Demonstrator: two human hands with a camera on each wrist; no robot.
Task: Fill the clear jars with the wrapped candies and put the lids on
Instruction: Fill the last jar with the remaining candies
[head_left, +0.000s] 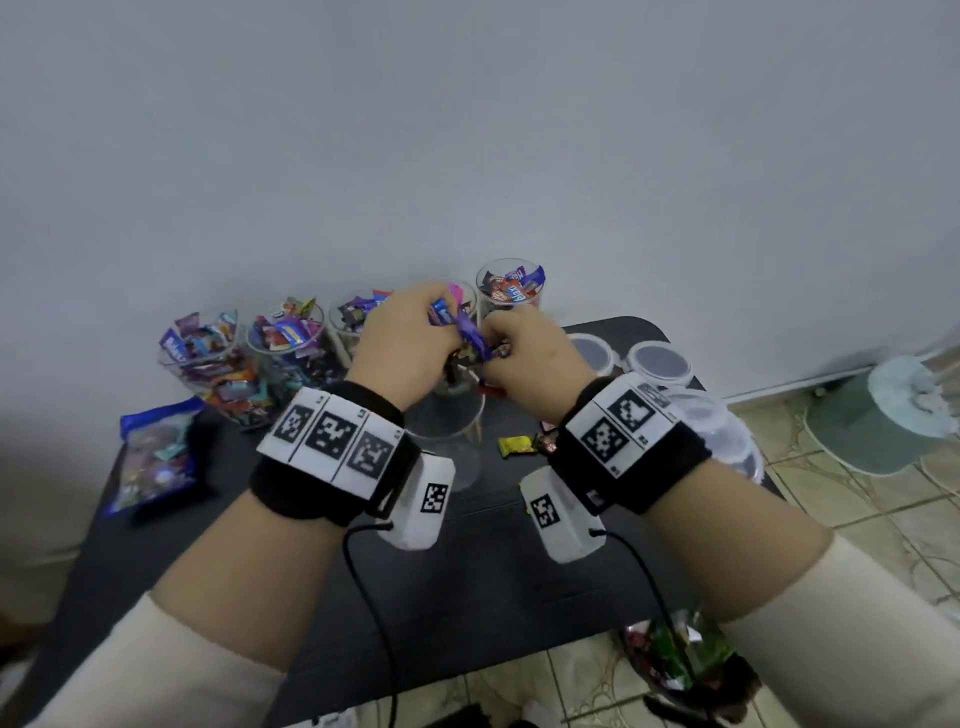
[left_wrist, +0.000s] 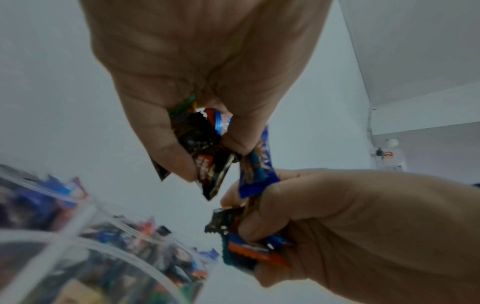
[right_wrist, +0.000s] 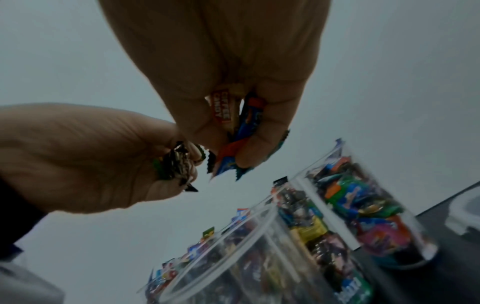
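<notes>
**A:** What did each hand have?

**B:** The left hand (head_left: 402, 348) was curled round a bunch of wrapped candies (left_wrist: 205, 148), and the right hand (head_left: 524, 358) was clenched on a bunch of its own (right_wrist: 233, 123). Both were held over the near clear jar (head_left: 447, 441), which looked barely filled. A blue wrapper (left_wrist: 255, 170) ran from one hand to the other.

**A:** How would they handle?

**B:** Light and small, I'd judge, in slick crinkly film. A bunch could shed pieces, so closing the fingers round the bodies seemed safer than pinching the crimped ends.

**A:** And room?

**B:** Tight at the back. Heaped jars (head_left: 291, 338) stood in a row against the wall (head_left: 467, 130), near the knuckles. The lids (head_left: 660, 361) sat right of the jars, close to the edge of the black table (head_left: 493, 571), so a swept one might drop to the tiled floor (head_left: 857, 499). A candy bag (head_left: 156, 457) lay at the left edge, and loose candies (head_left: 517, 445) lay beside the near jar.
</notes>
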